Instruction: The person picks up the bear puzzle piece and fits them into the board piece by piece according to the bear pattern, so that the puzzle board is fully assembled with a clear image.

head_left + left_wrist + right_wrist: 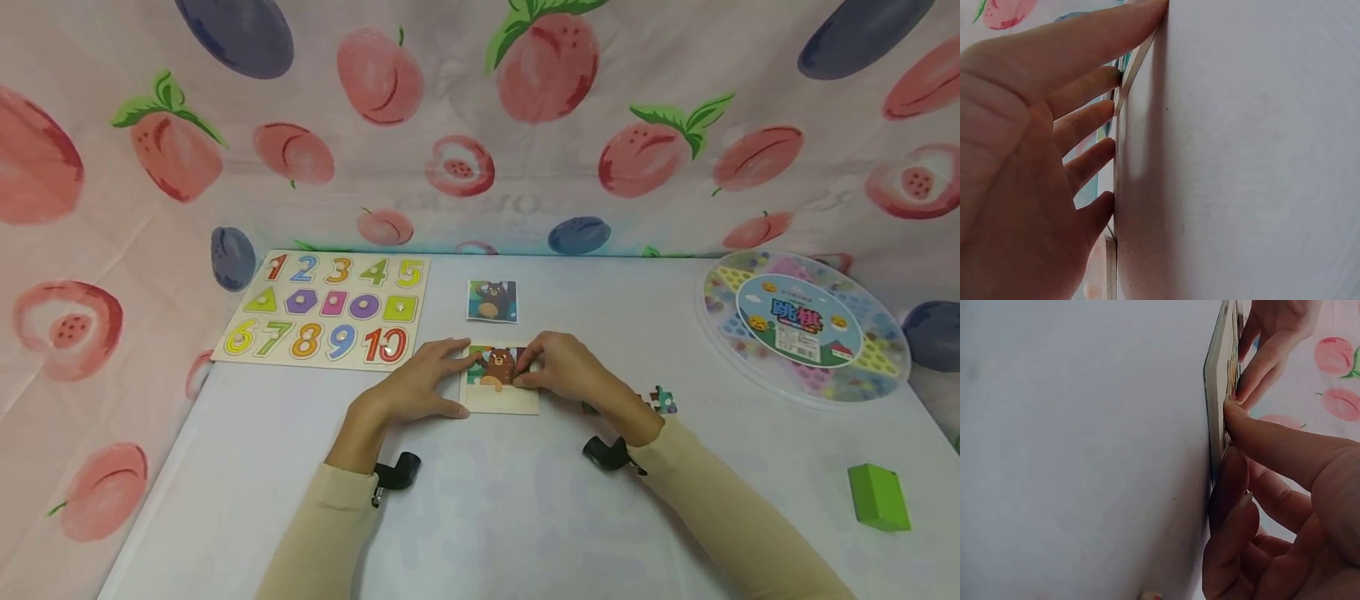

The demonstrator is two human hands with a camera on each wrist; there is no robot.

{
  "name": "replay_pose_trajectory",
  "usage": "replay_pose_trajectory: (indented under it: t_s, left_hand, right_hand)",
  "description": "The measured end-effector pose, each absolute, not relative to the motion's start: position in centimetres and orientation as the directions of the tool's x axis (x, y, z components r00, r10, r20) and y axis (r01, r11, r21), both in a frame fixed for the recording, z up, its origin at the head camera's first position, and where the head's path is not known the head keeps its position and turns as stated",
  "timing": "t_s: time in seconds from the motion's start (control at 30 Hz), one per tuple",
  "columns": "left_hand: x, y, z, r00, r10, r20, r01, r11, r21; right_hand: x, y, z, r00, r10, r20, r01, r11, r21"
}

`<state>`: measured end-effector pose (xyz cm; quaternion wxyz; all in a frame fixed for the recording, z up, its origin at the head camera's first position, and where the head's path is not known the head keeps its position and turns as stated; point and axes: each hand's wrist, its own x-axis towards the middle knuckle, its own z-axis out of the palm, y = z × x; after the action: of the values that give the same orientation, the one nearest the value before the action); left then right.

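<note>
A small jigsaw board [502, 403] lies on the table, partly filled with pieces that show a brown bear [497, 365]. My left hand [420, 381] rests at the board's left side, its fingers spread and fairly straight, with fingertips at the upper left and the thumb by the lower left corner. The right hand [562, 364] is over the board's right side, fingers curled, pinching a puzzle piece that is mostly hidden. In the right wrist view its thumb [1241, 425] lies right on the board's face. Loose puzzle pieces [663, 400] lie beside the right forearm, partly covered by it.
Above the board lies a bear picture card [492, 301]. A number and shape board [348, 311] is at the left, close to my left hand. At the right are a round Chinese checkers box [806, 329] and a green block [879, 497]. A fruit-print curtain [525, 167] hangs behind.
</note>
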<state>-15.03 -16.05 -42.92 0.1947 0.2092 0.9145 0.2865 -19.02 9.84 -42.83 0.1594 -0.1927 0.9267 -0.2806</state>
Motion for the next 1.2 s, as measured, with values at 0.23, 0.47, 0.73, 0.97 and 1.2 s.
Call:
replay_pose_trajectory:
  t_s: [0.23, 0.47, 0.73, 0.97, 1.2]
  left_hand:
    - [-15.1, -16.0, -43.1, -0.838, 0.492, -0.234, 0.267, 0.746, 0.610]
    - [-15.0, -16.0, -42.9, -0.840, 0.493, -0.226, 0.275, 0.747, 0.606]
    - [-15.0, -16.1, -43.0, -0.840, 0.495, -0.222, 0.277, 0.743, 0.609]
    - [-15.0, -16.1, -43.0, -0.840, 0.499, -0.213, 0.291, 0.746, 0.599]
    - [-15.0, -16.2, -42.9, -0.841, 0.497, -0.213, 0.285, 0.742, 0.607]
  right_hand:
    - [-19.2, 10.7, -42.7, -0.833, -0.513, -0.207, -0.275, 0.708, -0.651]
    - [-19.2, 13.1, -41.3, -0.811, -0.538, -0.227, -0.260, 0.681, -0.684]
    - [-18.7, 15.4, -40.3, -0.845, -0.506, -0.171, -0.279, 0.691, -0.667]
    - [-18.0, 17.8, -40.3, -0.858, -0.489, -0.158, -0.273, 0.695, -0.665]
    - [-17.3, 19.9, -41.4, -0.838, -0.520, -0.162, -0.308, 0.698, -0.646]
